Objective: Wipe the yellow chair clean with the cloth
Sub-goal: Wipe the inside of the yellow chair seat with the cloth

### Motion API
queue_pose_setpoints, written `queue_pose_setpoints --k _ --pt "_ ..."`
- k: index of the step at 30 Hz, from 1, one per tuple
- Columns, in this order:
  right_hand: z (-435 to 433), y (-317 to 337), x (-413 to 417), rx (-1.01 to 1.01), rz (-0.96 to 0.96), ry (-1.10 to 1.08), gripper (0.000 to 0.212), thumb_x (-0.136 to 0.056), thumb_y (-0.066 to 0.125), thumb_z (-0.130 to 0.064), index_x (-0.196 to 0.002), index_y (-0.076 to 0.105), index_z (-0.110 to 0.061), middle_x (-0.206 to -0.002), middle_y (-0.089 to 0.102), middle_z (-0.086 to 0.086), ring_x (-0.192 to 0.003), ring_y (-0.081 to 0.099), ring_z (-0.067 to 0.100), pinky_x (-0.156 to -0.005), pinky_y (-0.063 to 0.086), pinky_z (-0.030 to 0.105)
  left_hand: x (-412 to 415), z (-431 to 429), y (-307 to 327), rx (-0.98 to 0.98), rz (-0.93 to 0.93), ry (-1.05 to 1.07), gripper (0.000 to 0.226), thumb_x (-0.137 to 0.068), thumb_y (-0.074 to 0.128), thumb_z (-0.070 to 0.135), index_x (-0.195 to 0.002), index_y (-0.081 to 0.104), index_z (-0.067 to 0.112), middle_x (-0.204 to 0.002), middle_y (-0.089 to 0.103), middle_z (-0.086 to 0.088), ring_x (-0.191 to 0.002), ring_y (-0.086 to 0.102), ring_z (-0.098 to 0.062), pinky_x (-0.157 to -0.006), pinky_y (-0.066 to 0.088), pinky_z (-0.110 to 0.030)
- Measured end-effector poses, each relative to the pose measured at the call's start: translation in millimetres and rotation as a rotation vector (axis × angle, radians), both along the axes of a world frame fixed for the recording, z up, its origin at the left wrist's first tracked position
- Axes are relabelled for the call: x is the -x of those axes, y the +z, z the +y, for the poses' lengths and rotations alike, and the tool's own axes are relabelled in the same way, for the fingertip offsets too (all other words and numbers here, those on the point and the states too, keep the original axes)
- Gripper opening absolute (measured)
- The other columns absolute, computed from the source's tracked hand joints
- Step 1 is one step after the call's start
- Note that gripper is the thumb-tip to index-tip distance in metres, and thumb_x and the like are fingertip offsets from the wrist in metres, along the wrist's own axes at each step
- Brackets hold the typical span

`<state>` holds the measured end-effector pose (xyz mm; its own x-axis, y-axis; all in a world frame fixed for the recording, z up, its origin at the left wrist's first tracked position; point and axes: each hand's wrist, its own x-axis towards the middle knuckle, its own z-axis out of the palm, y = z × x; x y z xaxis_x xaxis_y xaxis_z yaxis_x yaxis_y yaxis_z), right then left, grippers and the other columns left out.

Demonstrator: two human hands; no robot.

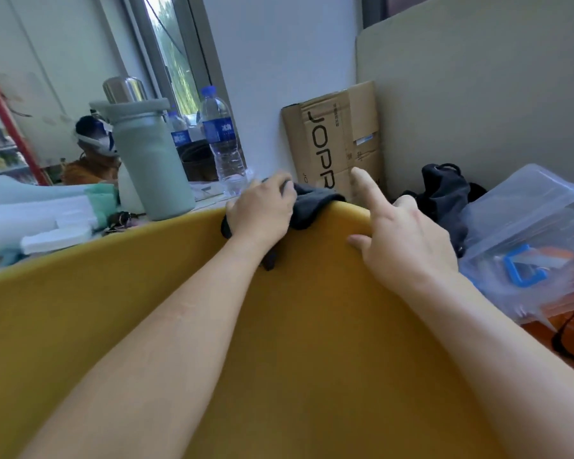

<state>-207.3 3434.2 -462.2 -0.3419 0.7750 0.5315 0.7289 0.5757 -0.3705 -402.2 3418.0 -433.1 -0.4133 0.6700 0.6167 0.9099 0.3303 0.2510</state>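
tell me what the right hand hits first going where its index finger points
Probably the cardboard box behind the yellow chair; depth from the right hand is unclear.

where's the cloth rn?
Head view, centre: the dark cloth is draped over the top edge of the yellow chair, gripped by the left hand; the right hand just right of it.
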Motion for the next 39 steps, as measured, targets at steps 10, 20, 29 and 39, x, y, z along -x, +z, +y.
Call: queue_pose_setpoints --k 10,20,29,39 --pt "5 34 92 -0.163 -0.221 0.081 0.046 -0.091 0.047 -0.035 -0.135 0.042 -0.023 -0.136 0.045 0.012 -0.128 0.038 0.032 -0.098 0.033 0.047 88 -21 14 0.21 0.115 0.175 0.039 -0.096 0.03 0.035 -0.12 0.058 0.02 -0.135 0.05 -0.007 -0.12 0.047 -0.031 -0.099 0.04 -0.046" --pt "20 -7 156 -0.44 -0.257 0.08 0.066 -0.09 0.037 -0.052 -0.149 0.026 -0.027 -0.11 0.06 0.012 -0.102 0.053 0.032 -0.09 0.033 0.045 123 -67 4 0.23 0.309 0.235 0.047 -0.099 0.021 0.047 -0.096 0.064 0.029 -0.093 0.055 0.002 -0.097 0.051 -0.028 -0.07 0.04 -0.04" --pt "12 0 156 -0.368 -0.291 0.048 0.048 -0.09 0.035 -0.059 -0.134 0.039 -0.04 -0.114 0.058 0.009 -0.109 0.051 0.031 -0.095 0.032 0.043 182 -170 2 0.286 0.332 0.496 0.05 -0.102 0.022 0.042 -0.106 0.064 0.016 -0.112 0.06 -0.006 -0.109 0.047 -0.033 -0.078 0.04 -0.046" --pt "-40 33 196 -0.086 -0.364 0.104 0.058 -0.087 0.05 -0.033 -0.143 0.038 -0.023 -0.15 0.037 0.007 -0.143 0.025 0.026 -0.113 0.019 0.052 204 -236 10 0.368 0.162 0.597 0.051 -0.1 0.016 0.04 -0.109 0.061 0.019 -0.109 0.057 -0.005 -0.108 0.043 -0.032 -0.088 0.04 -0.052"
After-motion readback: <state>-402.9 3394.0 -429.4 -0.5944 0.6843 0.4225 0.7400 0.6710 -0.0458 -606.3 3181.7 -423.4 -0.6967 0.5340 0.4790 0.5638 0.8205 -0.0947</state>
